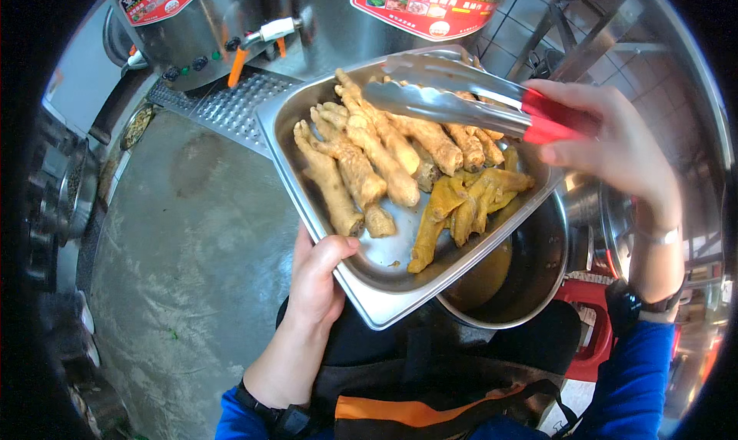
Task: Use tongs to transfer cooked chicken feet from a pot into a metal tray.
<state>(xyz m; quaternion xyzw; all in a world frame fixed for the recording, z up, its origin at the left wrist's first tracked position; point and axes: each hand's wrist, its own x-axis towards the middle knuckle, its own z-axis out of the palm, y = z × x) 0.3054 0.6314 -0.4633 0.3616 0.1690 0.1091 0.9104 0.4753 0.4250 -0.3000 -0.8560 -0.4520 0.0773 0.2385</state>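
Note:
My left hand (pixel 318 278) grips the lower left rim of a rectangular stainless steel pan (pixel 380 313), which is held up and looks tilted. In the pan lie several light brown chicken feet (pixel 380 152), side by side, and a small heap of yellower, smaller poultry feet (pixel 470 201) at the right. My right hand (pixel 605 134) holds metal tongs (pixel 455 103) by their red grips, above the pan's upper right part. The tongs' arms are apart, and nothing shows clearly between them. They hide some of the feet behind.
Beneath the pan's right side stands a round metal pot (pixel 507 284) with brownish liquid. Large steel boilers (pixel 328 36) with taps stand at the top, beside a perforated metal plate (pixel 242 108). A red plastic stool (pixel 597 348) is at the lower right, and metal pots (pixel 81 186) stand far left.

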